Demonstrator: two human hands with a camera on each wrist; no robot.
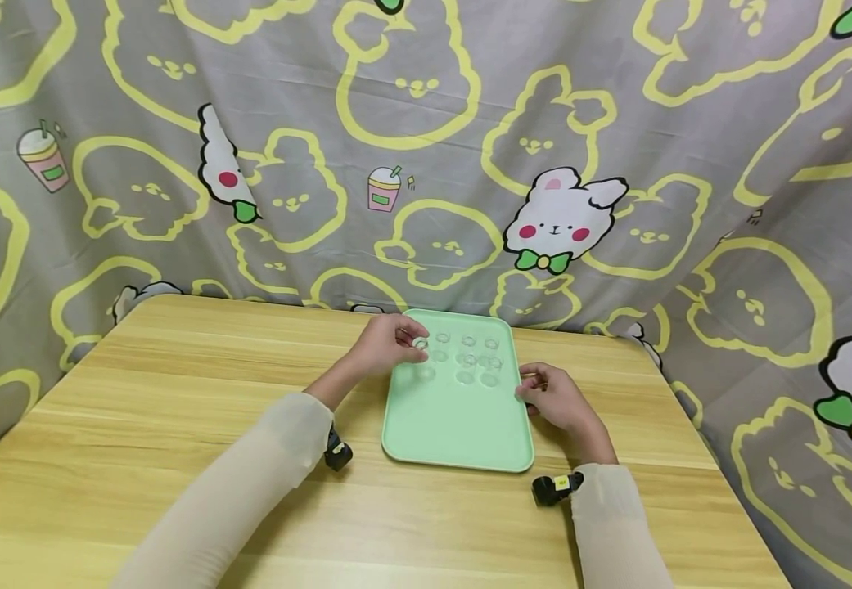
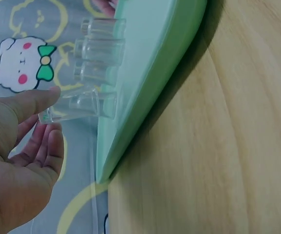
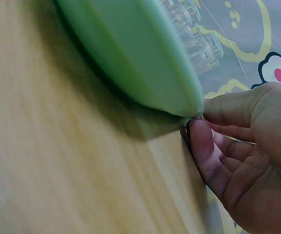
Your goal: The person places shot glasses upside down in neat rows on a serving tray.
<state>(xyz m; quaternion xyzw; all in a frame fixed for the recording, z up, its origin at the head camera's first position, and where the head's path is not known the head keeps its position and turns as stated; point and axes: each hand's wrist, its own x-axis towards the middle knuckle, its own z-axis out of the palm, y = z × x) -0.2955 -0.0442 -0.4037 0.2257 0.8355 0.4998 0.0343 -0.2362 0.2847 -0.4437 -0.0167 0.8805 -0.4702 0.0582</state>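
Observation:
A light green tray [image 1: 462, 425] lies on the table with several small clear glasses [image 1: 469, 340] standing upright in its far half. My left hand [image 1: 387, 343] is over the tray's far left part and holds one clear glass [image 2: 77, 106] near its rim, between thumb and fingers. In the left wrist view this glass overlaps another behind it, so I cannot tell whether its base touches the tray. At the tray's right edge, my right hand [image 1: 552, 396] pinches the rim, thumb above and a finger below, as the right wrist view shows.
The wooden table [image 1: 234, 425] spreads around the tray. A patterned grey curtain [image 1: 440, 172] hangs along the table's far side, close behind the tray. Each wrist carries a small black camera [image 1: 554, 488] near its sleeve cuff.

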